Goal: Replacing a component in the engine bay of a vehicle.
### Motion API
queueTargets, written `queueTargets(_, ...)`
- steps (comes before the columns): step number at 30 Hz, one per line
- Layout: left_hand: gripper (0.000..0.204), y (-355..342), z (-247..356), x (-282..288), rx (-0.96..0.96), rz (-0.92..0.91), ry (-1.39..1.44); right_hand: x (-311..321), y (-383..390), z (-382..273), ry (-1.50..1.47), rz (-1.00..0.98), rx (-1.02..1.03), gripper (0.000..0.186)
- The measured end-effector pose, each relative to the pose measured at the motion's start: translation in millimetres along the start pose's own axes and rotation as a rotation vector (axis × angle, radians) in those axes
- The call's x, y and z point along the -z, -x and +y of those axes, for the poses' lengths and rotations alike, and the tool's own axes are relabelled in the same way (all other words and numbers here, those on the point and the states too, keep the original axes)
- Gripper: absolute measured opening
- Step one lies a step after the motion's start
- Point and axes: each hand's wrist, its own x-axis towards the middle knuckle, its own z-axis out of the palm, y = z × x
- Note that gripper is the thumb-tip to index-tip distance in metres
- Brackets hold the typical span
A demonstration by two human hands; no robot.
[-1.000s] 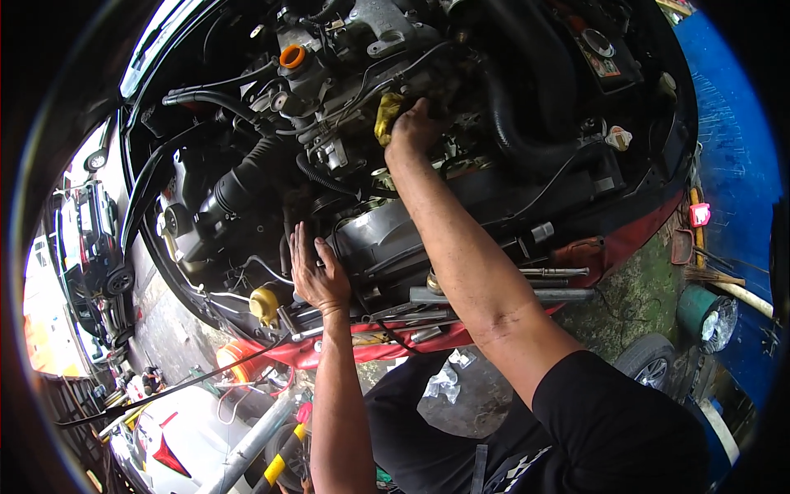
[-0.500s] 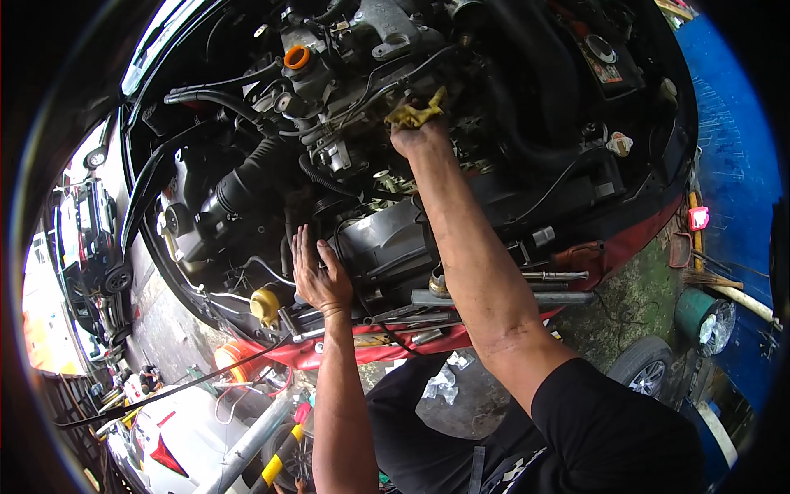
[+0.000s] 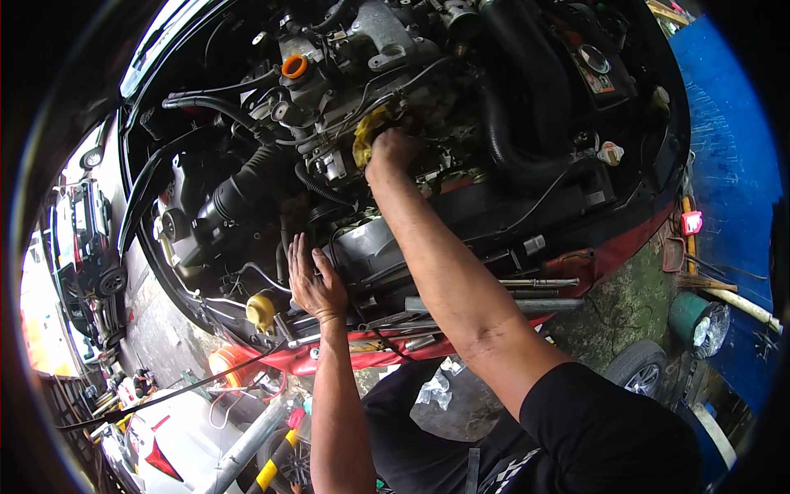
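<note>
A car's engine (image 3: pixel 387 49) fills the upper middle of the head view, under an open bonnet. My right hand (image 3: pixel 395 150) reaches down onto it, closed round a crumpled yellow cloth (image 3: pixel 367 132); the fingertips are hidden against the dark parts. Flat on the front edge of the engine bay rests my left hand (image 3: pixel 319 284), fingers stretched and holding nothing. It lies beside a grey-black front panel (image 3: pixel 370 240). Just left of it sits a yellow round cap-like piece (image 3: pixel 260 311). An orange ring (image 3: pixel 294 67) marks an opening on top of the engine.
Metal tools and bars (image 3: pixel 494 305) lie along the red front edge. A battery (image 3: pixel 594 74) and a thick black hose (image 3: pixel 502 132) sit to the right. A ribbed intake hose (image 3: pixel 247 177) runs at left. A wheel (image 3: pixel 638 370) and green bin (image 3: pixel 695 321) stand at right.
My right hand has moved left and slightly nearer with the yellow cloth. My left hand keeps its place on the front edge. The view has shifted slightly.
</note>
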Motion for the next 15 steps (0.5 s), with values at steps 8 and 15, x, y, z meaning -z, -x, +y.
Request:
queueTargets(8, 0.041, -0.1, 6.0, -8.0, 0.009, 0.01, 0.002, -4.7, -10.1, 6.1, -0.396, -0.109, -0.012, 0.036)
queueTargets(15, 0.038, 2.0, 12.4, -17.4, 0.006, 0.013, 0.112, 9.9, -24.9, -30.3, -0.636, -0.296, -0.226, 0.038)
